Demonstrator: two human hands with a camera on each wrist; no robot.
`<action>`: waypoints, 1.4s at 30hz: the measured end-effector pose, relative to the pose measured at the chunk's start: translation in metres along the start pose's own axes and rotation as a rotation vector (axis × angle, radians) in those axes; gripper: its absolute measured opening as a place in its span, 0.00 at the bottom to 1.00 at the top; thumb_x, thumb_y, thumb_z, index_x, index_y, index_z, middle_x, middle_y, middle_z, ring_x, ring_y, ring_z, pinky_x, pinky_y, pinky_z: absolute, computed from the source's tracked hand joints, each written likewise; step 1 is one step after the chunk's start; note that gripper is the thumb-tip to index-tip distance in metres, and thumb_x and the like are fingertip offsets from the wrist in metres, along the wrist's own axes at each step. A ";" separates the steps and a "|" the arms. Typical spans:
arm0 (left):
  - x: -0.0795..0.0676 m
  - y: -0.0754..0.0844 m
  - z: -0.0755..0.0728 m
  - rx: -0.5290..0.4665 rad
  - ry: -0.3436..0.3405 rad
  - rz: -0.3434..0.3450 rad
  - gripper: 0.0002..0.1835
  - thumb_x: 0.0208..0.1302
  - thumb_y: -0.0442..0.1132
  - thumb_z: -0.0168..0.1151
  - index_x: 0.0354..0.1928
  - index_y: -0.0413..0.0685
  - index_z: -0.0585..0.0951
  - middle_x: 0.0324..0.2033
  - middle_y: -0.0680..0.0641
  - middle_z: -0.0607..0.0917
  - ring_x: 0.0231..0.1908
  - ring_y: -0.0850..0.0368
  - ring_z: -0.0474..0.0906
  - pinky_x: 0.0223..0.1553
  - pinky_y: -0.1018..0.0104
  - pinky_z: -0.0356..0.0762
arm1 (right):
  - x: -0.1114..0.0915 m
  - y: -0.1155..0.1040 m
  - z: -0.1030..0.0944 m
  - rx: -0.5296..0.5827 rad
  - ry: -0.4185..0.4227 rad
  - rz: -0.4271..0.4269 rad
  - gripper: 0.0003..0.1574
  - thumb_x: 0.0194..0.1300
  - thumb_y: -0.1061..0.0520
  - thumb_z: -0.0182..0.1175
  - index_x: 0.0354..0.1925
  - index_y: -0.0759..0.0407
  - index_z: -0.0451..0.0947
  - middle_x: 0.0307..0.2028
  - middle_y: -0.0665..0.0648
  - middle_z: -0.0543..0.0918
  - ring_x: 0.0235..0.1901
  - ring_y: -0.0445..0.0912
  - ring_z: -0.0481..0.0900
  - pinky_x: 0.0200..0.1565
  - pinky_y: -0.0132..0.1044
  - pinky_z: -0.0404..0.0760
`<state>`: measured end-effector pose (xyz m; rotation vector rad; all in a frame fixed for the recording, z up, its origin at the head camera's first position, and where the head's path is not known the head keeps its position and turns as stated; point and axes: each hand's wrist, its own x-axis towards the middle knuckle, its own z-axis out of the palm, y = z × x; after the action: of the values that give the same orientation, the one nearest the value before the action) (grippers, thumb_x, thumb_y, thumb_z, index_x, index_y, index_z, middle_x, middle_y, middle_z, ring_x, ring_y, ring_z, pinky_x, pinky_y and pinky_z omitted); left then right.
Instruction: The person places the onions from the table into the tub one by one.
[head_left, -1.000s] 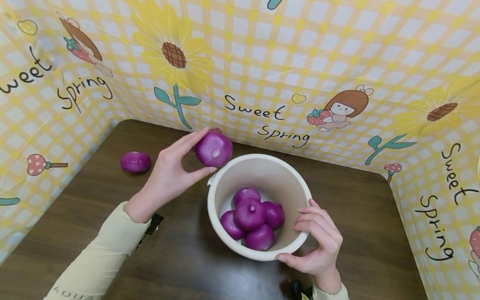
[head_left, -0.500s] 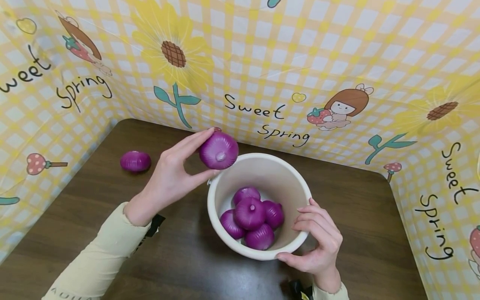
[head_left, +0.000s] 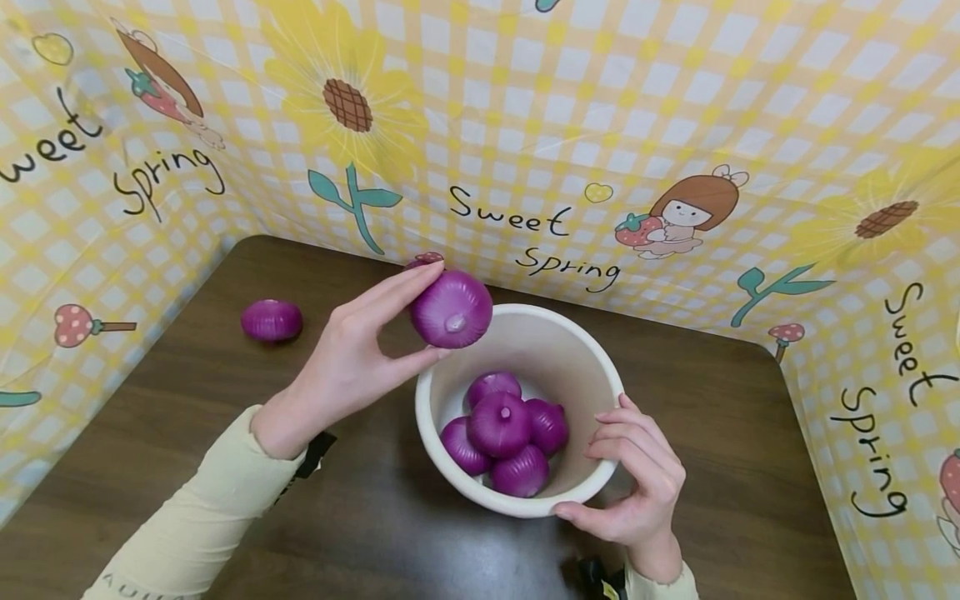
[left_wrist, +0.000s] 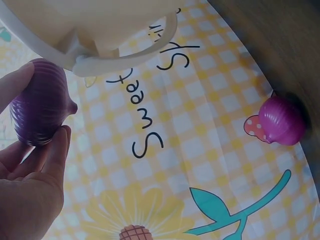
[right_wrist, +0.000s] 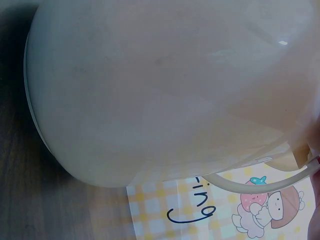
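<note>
My left hand [head_left: 348, 350] pinches a purple onion [head_left: 452, 310] between thumb and fingers, its stub facing me. The onion overlaps the left rim of a cream bucket [head_left: 517, 506] in the head view. In the left wrist view, the held onion [left_wrist: 42, 102] hangs beside the bucket [left_wrist: 30, 30]. Several purple onions [head_left: 498, 425] lie heaped at the bucket's bottom. On the bucket's right side my right hand [head_left: 637, 475] grips the rim, fingers over the inside and thumb at the front. The right wrist view is mostly filled by the bucket's outer wall [right_wrist: 160, 90].
One purple onion [head_left: 272, 321] lies on the brown wooden table [head_left: 360, 508] left of my left hand. Another onion [left_wrist: 282, 120] sits against the cloth's lower edge in the left wrist view. A yellow checked cloth [head_left: 525, 125] walls the table. The bucket's handle [right_wrist: 265, 187] hangs at its far side.
My left hand has carried its onion a little to the right, from beside the bucket to over its left rim. The right hand and the bucket stay put.
</note>
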<state>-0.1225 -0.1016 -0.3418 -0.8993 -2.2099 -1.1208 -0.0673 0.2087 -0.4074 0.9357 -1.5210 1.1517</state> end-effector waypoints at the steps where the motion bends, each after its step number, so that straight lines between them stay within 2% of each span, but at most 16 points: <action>1: 0.000 0.001 0.000 0.000 0.000 0.005 0.47 0.44 0.30 0.85 0.70 0.43 0.74 0.67 0.46 0.76 0.68 0.49 0.70 0.66 0.57 0.69 | 0.000 0.000 0.000 -0.001 0.000 -0.001 0.39 0.46 0.35 0.80 0.17 0.67 0.76 0.21 0.60 0.79 0.30 0.59 0.79 0.60 0.51 0.77; 9: 0.000 0.005 0.002 -0.010 -0.009 0.024 0.47 0.45 0.31 0.85 0.70 0.44 0.74 0.66 0.46 0.77 0.67 0.48 0.70 0.66 0.58 0.70 | 0.000 0.000 0.000 0.001 -0.001 0.001 0.39 0.46 0.35 0.80 0.17 0.66 0.76 0.20 0.60 0.79 0.30 0.59 0.79 0.60 0.51 0.77; 23: 0.000 0.013 0.005 -0.042 -0.068 0.031 0.48 0.46 0.32 0.84 0.72 0.44 0.72 0.68 0.45 0.75 0.67 0.49 0.70 0.63 0.57 0.72 | -0.001 -0.001 0.000 0.001 -0.003 0.006 0.38 0.45 0.35 0.81 0.17 0.66 0.76 0.21 0.60 0.79 0.31 0.59 0.79 0.60 0.51 0.77; 42: 0.000 0.011 0.016 -0.071 -0.100 0.047 0.47 0.48 0.34 0.84 0.72 0.44 0.73 0.68 0.46 0.75 0.67 0.51 0.70 0.64 0.57 0.72 | -0.001 -0.001 0.001 0.000 0.001 0.004 0.39 0.47 0.34 0.80 0.17 0.66 0.76 0.21 0.60 0.79 0.31 0.59 0.79 0.60 0.51 0.77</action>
<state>-0.1164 -0.0830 -0.3447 -1.0526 -2.2281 -1.1622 -0.0664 0.2076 -0.4078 0.9324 -1.5231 1.1545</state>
